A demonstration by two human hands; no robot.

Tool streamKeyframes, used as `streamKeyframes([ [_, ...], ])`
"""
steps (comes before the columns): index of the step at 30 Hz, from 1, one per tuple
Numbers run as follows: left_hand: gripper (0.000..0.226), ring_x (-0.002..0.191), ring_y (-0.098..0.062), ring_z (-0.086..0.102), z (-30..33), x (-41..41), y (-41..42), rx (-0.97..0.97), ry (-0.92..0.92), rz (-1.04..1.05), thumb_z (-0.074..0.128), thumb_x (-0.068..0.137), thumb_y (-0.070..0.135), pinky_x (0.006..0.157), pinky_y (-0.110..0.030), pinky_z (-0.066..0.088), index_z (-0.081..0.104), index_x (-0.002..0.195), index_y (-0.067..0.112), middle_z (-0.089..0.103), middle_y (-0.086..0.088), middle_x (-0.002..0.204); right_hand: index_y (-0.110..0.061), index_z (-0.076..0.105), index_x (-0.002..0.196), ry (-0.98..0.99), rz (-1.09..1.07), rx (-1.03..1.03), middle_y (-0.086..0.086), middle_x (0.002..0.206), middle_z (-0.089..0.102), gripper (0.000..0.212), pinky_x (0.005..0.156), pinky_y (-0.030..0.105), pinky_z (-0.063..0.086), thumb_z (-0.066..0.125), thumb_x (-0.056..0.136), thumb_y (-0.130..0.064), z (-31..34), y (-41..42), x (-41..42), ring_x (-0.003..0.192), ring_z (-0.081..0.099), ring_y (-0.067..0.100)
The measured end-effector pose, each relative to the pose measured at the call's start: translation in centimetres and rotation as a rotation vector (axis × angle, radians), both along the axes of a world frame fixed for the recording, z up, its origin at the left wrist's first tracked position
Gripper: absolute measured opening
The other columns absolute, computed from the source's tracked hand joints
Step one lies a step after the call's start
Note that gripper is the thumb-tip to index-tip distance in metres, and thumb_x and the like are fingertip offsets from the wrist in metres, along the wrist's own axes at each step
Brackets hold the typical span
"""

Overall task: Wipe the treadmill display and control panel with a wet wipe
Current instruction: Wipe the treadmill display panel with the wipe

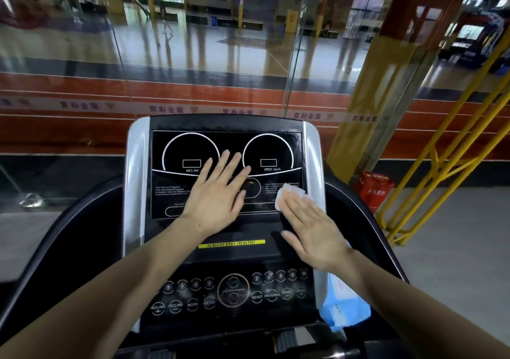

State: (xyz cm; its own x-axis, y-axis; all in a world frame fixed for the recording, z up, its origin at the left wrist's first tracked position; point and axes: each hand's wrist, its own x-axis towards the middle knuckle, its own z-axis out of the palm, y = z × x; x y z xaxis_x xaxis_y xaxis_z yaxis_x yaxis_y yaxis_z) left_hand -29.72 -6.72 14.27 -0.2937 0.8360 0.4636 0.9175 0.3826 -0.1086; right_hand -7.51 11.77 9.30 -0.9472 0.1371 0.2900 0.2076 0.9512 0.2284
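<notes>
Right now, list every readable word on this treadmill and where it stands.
"INCLINE": under the left dial of the display.
"SPEED km/h": under the right dial.
"ALWAYS STAY HEALTHY": yellow strip.
"INCLINE +", "INCLINE -", "MODE", "ENTER", "START", "RESET", "PROGRAM": control panel buttons.
Small print beside both hands, round-button numbers, wipe pack label: too blurred.

The left hand (pixel 218 193) covers the middle of the treadmill display (pixel 176 143), hiding part of its printed text. The right hand (pixel 311 231) hides most of the wet wipe (pixel 289 193). The near control panel (pixel 193 303) buttons are blurred, and the right forearm partly hides the blue wipe packet (pixel 345 309).
</notes>
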Motion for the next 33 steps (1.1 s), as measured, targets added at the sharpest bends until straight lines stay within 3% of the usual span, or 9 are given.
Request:
streamKeyframes([
  [5, 0.058, 0.162, -0.027, 0.001, -0.3, 0.8, -0.3, -0.009, -0.01, 0.067, 0.029, 0.108, 0.043, 0.13, -0.053, 0.01, 0.031, 0.162, 0.023, 0.014, -0.008, 0.174, -0.011, 0.02, 0.166, -0.061, 0.072, 0.085, 0.009, 0.174, 0.014, 0.071, 0.131, 0.045, 0.016, 0.021, 0.11, -0.054, 2.8, 2.5, -1.3, 0.162, 0.013, 0.022],
  [9, 0.058, 0.162, -0.029, -0.001, -0.6, 2.0, -0.3, 0.014, 0.009, 0.108, 0.035, 0.108, 0.04, 0.13, -0.056, 0.009, 0.033, 0.162, 0.021, 0.009, -0.009, 0.175, -0.011, 0.019, 0.166, 0.044, -0.022, -0.051, 0.008, 0.175, 0.008, 0.072, 0.132, 0.042, 0.01, 0.019, 0.109, -0.055, 7.6, 3.8, -6.2, 0.162, 0.01, 0.02],
  [12, 0.058, 0.162, -0.031, -0.002, -0.5, 2.8, -0.6, 0.045, 0.013, 0.135, 0.039, 0.107, 0.038, 0.129, -0.057, 0.01, 0.031, 0.162, 0.02, 0.008, -0.01, 0.175, -0.011, 0.014, 0.167, 0.029, 0.031, -0.029, 0.009, 0.174, 0.004, 0.072, 0.132, 0.041, 0.004, 0.021, 0.11, -0.055, 5.4, 2.6, -5.0, 0.163, 0.004, 0.022],
  [16, 0.057, 0.162, -0.032, 0.002, -1.2, 3.3, -1.1, 0.038, 0.012, 0.169, 0.039, 0.107, 0.037, 0.129, -0.057, 0.01, 0.034, 0.161, 0.019, 0.011, -0.011, 0.175, -0.012, 0.015, 0.167, -0.043, 0.187, 0.049, 0.007, 0.175, 0.007, 0.071, 0.132, 0.043, 0.008, 0.025, 0.111, -0.055, 0.9, 0.9, -1.2, 0.163, 0.002, 0.02],
  [20, 0.059, 0.162, -0.032, 0.004, -1.5, 4.0, -1.6, 0.044, 0.005, 0.229, 0.028, 0.107, 0.038, 0.129, -0.057, 0.013, 0.031, 0.162, 0.019, 0.014, -0.01, 0.174, -0.013, 0.022, 0.166, -0.083, 0.252, 0.072, 0.007, 0.174, 0.013, 0.071, 0.13, 0.046, 0.017, 0.025, 0.11, -0.056, 3.0, 2.6, -2.8, 0.162, 0.013, 0.023],
  [24, 0.059, 0.162, -0.031, 0.005, -1.7, 4.9, -2.2, 0.051, 0.008, 0.265, 0.029, 0.107, 0.038, 0.129, -0.056, 0.014, 0.029, 0.163, 0.018, 0.015, -0.009, 0.174, -0.012, 0.016, 0.167, -0.007, 0.109, -0.038, 0.006, 0.175, 0.007, 0.074, 0.132, 0.046, 0.013, 0.016, 0.108, -0.058, 6.9, 3.0, -6.6, 0.162, 0.008, 0.022],
  [30, 0.06, 0.162, -0.031, 0.004, -2.0, 5.2, -4.1, 0.048, -0.002, 0.299, 0.028, 0.106, 0.039, 0.129, -0.057, 0.013, 0.032, 0.162, 0.017, 0.015, -0.009, 0.174, -0.012, 0.02, 0.166, -0.091, 0.232, 0.0, 0.006, 0.174, 0.011, 0.072, 0.132, 0.045, 0.01, 0.019, 0.11, -0.056, 1.2, -0.4, -2.1, 0.162, 0.006, 0.02],
  [33, 0.06, 0.162, -0.03, 0.005, -1.9, 5.0, -4.7, 0.071, -0.021, 0.314, 0.03, 0.105, 0.038, 0.129, -0.057, 0.014, 0.034, 0.161, 0.016, 0.017, -0.007, 0.174, -0.014, 0.019, 0.167, -0.127, 0.269, 0.005, 0.004, 0.174, 0.012, 0.071, 0.131, 0.044, 0.011, 0.02, 0.11, -0.057, 1.9, -0.2, -2.4, 0.162, 0.005, 0.018],
])
